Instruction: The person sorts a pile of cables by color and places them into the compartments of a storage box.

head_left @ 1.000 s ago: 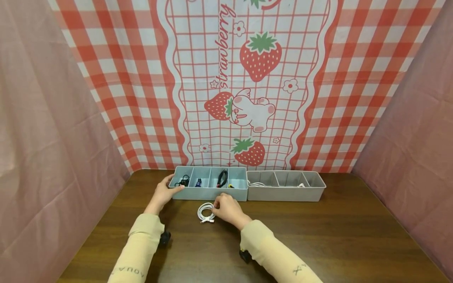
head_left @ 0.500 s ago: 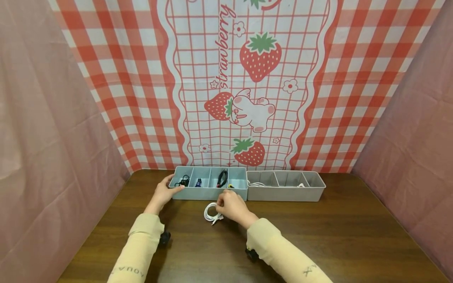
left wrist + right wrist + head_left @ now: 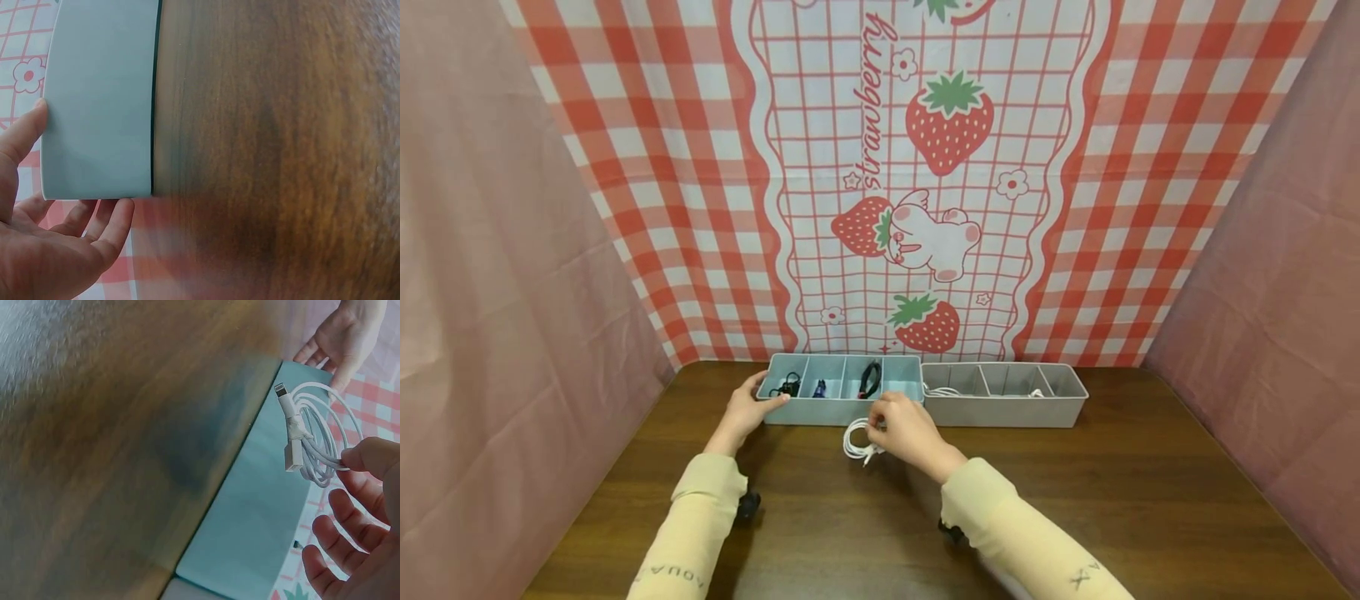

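Observation:
My right hand (image 3: pixel 910 427) pinches a coiled white charging cable (image 3: pixel 299 428) between thumb and index finger; the other fingers are loosely bent. Its plug ends, one metal-tipped and slim, stick out beside the tie around the coil. The cable hangs in front of the light blue divided storage box (image 3: pixel 820 411). At the box's left end, my left hand (image 3: pixel 747 414) holds the corner, thumb on the front rim and fingers against the end wall. Inside the box lie a black cable (image 3: pixel 790 383), a small blue item (image 3: pixel 820 388) and a black coiled cable (image 3: pixel 870 379). My right hand partly hides the rightmost compartment.
A grey divided box (image 3: pixel 1000 412) stands end to end with the blue one, holding a white cable (image 3: pixel 942 392) and a small white item (image 3: pixel 1036 393). Behind both hangs a strawberry-print cloth (image 3: pixel 955 208). Pink curtains flank the wooden table (image 3: pixel 820 533).
My right hand has moved rightward and up toward the blue box, carrying the white cable along with it. My left hand has stayed at the box's left end.

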`<state>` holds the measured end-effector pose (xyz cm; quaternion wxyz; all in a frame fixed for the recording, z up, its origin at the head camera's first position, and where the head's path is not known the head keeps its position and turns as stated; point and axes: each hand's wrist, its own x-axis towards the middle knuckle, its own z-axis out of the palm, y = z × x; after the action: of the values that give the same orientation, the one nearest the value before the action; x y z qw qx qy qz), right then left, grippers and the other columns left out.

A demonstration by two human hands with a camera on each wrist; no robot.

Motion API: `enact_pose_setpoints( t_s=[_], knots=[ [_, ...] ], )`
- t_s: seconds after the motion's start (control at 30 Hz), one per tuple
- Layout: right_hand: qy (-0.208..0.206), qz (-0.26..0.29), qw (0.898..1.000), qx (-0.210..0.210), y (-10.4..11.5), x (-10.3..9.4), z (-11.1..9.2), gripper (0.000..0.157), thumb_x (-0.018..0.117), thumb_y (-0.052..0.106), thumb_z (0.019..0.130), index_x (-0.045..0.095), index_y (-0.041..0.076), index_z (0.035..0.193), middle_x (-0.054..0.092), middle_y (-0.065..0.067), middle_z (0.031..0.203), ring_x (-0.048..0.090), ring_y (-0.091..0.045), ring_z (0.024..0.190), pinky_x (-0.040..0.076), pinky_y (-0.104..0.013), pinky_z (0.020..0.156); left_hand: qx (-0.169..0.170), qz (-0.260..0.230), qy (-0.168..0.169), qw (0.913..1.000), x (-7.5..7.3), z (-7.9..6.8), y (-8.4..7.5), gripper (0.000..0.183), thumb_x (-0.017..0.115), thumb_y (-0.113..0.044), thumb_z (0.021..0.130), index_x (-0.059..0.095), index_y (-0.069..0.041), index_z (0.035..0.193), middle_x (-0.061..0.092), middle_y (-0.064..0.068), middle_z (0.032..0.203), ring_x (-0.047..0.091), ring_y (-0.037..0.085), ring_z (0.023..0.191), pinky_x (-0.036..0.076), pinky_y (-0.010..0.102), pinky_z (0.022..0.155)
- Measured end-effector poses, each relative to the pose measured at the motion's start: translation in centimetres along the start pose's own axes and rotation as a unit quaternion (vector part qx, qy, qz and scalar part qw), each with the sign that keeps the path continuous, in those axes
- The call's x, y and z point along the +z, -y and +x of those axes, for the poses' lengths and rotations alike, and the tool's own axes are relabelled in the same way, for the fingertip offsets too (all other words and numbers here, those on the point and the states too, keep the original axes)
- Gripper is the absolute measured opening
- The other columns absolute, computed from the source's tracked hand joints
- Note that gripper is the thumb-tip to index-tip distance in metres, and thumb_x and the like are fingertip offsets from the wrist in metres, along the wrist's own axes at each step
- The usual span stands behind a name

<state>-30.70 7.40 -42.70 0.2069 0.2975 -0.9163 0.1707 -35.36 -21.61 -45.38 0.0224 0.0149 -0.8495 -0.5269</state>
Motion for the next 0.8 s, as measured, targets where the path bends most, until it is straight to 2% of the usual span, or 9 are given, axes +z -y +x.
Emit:
enact_pose_setpoints(
  t_s=[0.4,0.8],
  knots=[
    [-0.004,0.006,1.0,0.006,-1.0,-2.1,-0.2,0.013,0.072,0.018,0.074,0.06,0.021,0.069,0.055,0.01,0.075,0.054,-0.008,0.071,0.045,-0.026,0.059,-0.002,0.002,0.0,1.0,-0.1,0.0,-0.1,0.075,0.069,-0.026,0.087,0.029,-0.005,0.147,0.036,0.028,0.141,0.041,0.038,0.124,0.039,0.053,0.098],
    [-0.01,0.006,1.0,0.012,-2.0,-4.2,-0.2,0.012,0.071,0.016,0.073,0.06,0.02,0.07,0.053,0.009,0.075,0.051,-0.011,0.072,0.045,-0.029,0.063,-0.002,0.006,0.006,1.0,-0.1,0.0,0.0,0.075,0.068,-0.027,0.087,0.028,-0.006,0.147,0.033,0.028,0.144,0.037,0.04,0.128,0.038,0.054,0.099]
  ],
)
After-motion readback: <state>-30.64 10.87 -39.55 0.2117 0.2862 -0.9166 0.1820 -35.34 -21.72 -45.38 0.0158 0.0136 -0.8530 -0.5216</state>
